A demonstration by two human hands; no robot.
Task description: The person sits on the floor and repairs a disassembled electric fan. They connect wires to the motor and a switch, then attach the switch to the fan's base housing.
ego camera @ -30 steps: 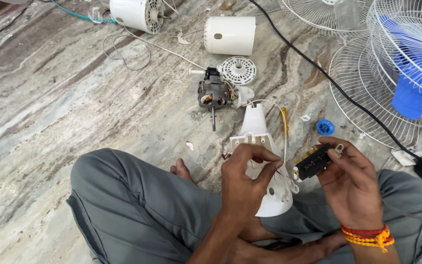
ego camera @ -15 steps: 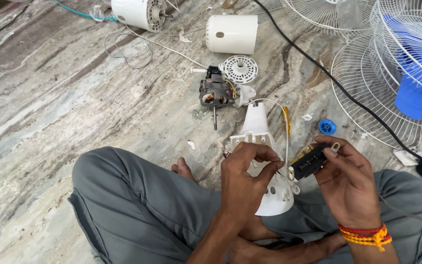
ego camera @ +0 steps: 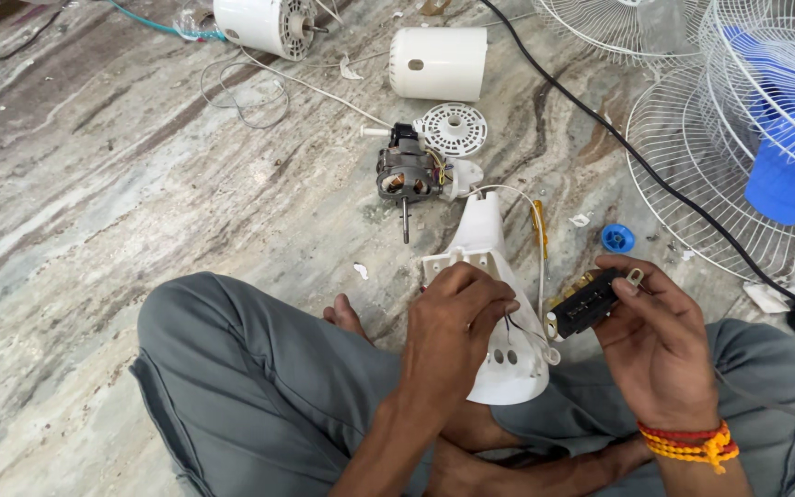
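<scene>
Head view: small black switch block (ego camera: pixel 585 308), brass terminals.

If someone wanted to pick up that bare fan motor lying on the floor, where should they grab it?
Probably around the blocky metal middle of the motor, coming from above with fingers on its left and right flanks. The thin shaft sticks out toward the person and wires trail off at the right, so both are poor holds; the body is the widest, sturdiest part.

Looking like an informal fan repair spot, home or small workshop, working right on a marble floor (ego camera: pixel 94 212). A bare fan motor (ego camera: pixel 407 175), white motor housing (ego camera: pixel 439 63), wire fan guards (ego camera: pixel 729 175), blue fan blade (ego camera: pixel 779 175) and loose wires are lying scattered around a person sitting cross-legged.
</scene>
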